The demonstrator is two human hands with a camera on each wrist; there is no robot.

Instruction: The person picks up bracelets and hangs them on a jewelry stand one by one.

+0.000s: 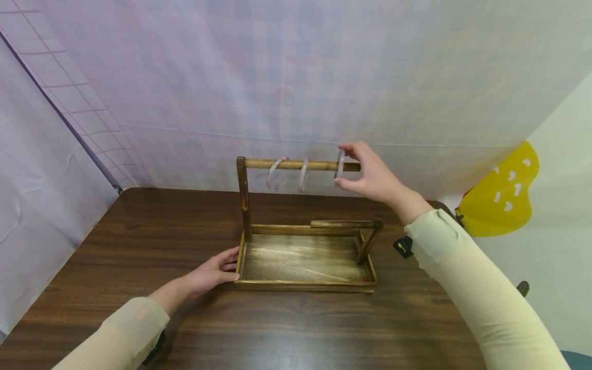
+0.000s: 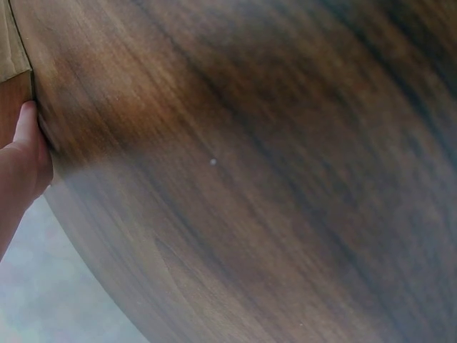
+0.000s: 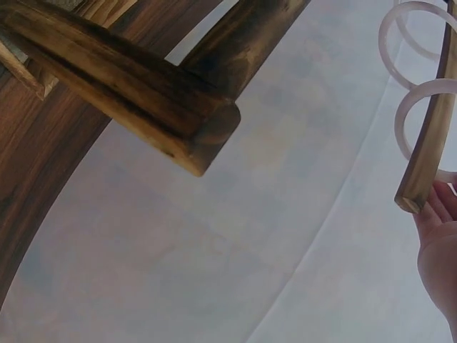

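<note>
A wooden jewelry stand [image 1: 305,285] has a tray base, a tall post at its left, and a high horizontal bar [image 1: 319,165]. On that bar hang two pale bangles, one to the left [image 1: 276,172] and one nearer the middle [image 1: 303,174]. Close to the bar's free right end, my right hand [image 1: 373,173] pinches a third pale bangle [image 1: 340,163] between thumb and fingers; the bar passes through this ring. My left hand [image 1: 210,273] rests against the tray's left wall with fingers and thumb extended. In the left wrist view, its thumb [image 2: 27,125] touches the wood.
A shorter post with a lower bar [image 1: 344,224] rises at the stand's right side. Beneath everything lies a dark wooden table [image 1: 194,329]. Behind it hangs a pale checked curtain [image 1: 259,77]. A yellow cut-out shape [image 1: 501,192] is beyond the table's right edge.
</note>
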